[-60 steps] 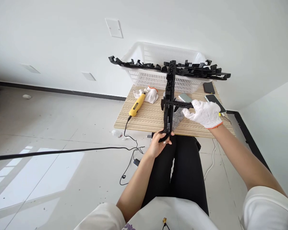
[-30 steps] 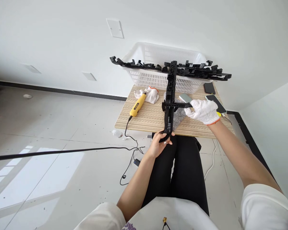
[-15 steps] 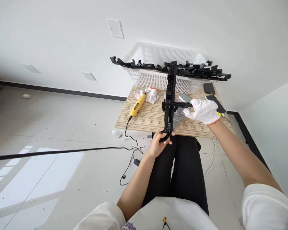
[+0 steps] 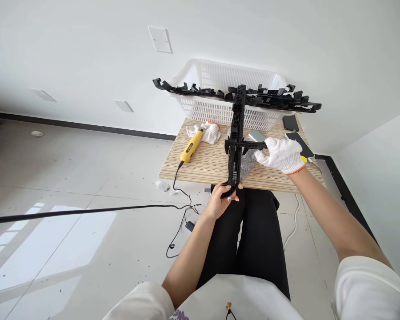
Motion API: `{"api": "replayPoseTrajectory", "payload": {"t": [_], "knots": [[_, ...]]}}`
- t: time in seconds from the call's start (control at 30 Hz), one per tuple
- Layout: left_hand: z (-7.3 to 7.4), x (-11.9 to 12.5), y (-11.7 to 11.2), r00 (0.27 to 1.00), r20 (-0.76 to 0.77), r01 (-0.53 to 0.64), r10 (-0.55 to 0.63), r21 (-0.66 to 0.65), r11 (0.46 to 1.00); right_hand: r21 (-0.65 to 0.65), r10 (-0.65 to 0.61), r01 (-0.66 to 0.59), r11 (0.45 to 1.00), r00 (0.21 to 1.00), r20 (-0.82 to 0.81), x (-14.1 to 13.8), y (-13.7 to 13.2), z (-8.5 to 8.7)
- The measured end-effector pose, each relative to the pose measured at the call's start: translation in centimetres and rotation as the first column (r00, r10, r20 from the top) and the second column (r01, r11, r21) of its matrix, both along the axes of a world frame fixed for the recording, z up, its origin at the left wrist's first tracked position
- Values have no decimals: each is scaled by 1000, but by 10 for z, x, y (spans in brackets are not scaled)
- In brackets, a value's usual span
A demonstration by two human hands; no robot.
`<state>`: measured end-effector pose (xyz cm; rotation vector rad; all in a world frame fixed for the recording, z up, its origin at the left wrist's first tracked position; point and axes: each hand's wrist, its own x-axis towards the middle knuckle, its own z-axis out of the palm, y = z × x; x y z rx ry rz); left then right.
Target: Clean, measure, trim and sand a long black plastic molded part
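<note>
My bare left hand (image 4: 220,202) is closed around the near end of a long black plastic trim part (image 4: 236,129), full of clips and slots. The part points away from me over the table edge, its far end in front of the basket. A white knitted glove with an orange cuff covers my right hand (image 4: 282,154). In its fingers is the right end of a slim black caliper (image 4: 251,145), which lies crosswise over the middle of the trim part. The caliper's jaws show on either side of the part; whether they touch it I cannot tell.
Several similar black parts (image 4: 280,102) lie across a white plastic basket (image 4: 206,106) at the back of the wooden table (image 4: 173,166). Left are a yellow corded power tool (image 4: 191,146) and a white glove (image 4: 212,133); right, phones (image 4: 290,123). Cables (image 4: 120,208) trail left of my legs.
</note>
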<state>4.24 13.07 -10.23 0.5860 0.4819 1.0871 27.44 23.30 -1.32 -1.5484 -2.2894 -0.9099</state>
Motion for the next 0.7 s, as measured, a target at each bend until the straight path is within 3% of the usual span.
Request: {"api": "replayPoseTrajectory", "payload": {"t": [0.7], "knots": [[0, 0, 0, 1000, 3, -3, 3, -3, 1000, -146, -60, 61, 987, 998, 14, -3, -2, 2]]}}
